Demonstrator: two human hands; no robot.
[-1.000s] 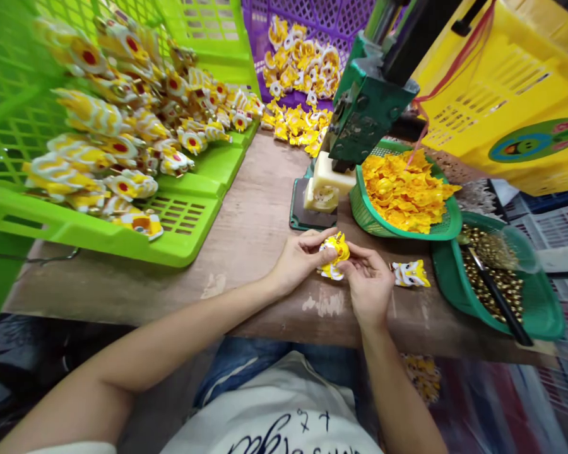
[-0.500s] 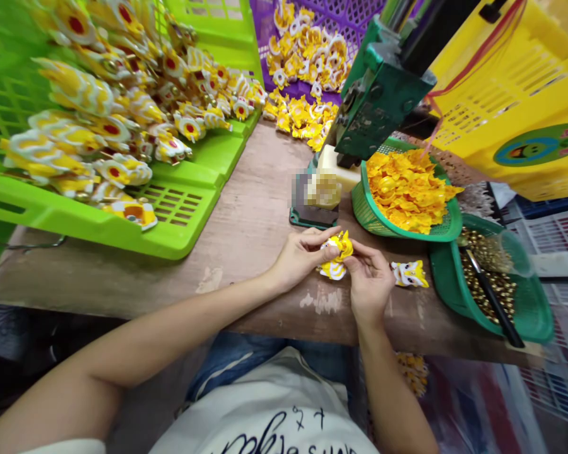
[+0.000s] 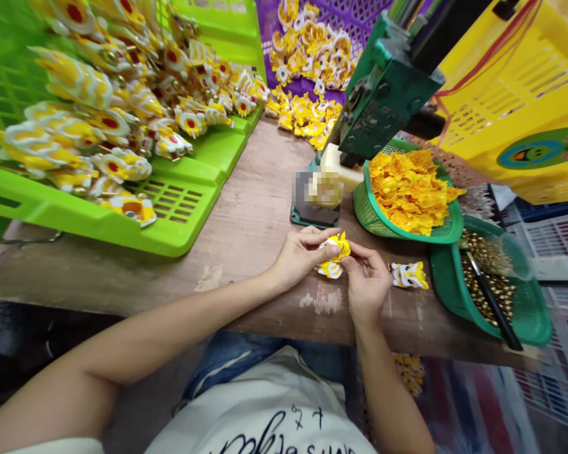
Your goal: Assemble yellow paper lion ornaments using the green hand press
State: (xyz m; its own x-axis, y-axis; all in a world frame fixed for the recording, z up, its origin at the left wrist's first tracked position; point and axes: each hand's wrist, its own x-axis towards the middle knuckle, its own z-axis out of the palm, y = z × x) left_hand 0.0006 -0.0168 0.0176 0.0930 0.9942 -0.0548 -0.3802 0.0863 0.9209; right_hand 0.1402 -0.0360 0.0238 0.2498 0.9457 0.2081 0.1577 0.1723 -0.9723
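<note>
A green press [image 3: 383,94] stands on the brown bench [image 3: 260,189], a cream block [image 3: 345,169] beneath its head; a blurred patch covers part of its base. Just in front of the press is a small yellow-and-white figure [image 3: 331,270], held between both hands. The left hand [image 3: 299,253] is closed around its left side, thumb laid over the front, while the right hand [image 3: 368,280] is nearly closed too, thumb and fingertips pinching the right edge — whether they also grip some smaller part I cannot tell.

In front of the press and to its right, near the right hand, a cat-faced figure [image 3: 409,275] lies on the bench. Right beside the press sits a green basket [image 3: 373,217] heaped with thin yellow pieces [image 3: 409,192]; farther right and nearer the person, a green tray [image 3: 532,321] holds small gold balls [image 3: 492,284], with a black-handled tool [image 3: 495,302] across its rim. Left of the press, a lime crate [image 3: 170,243] carries many striped figures [image 3: 66,82]. Behind the press, to the left, is a purple crate [image 3: 345,19] of yellow-and-white parts [image 3: 312,50] — more lie loose in front of it. A yellow crate [image 3: 506,69] rises to the press's right.
</note>
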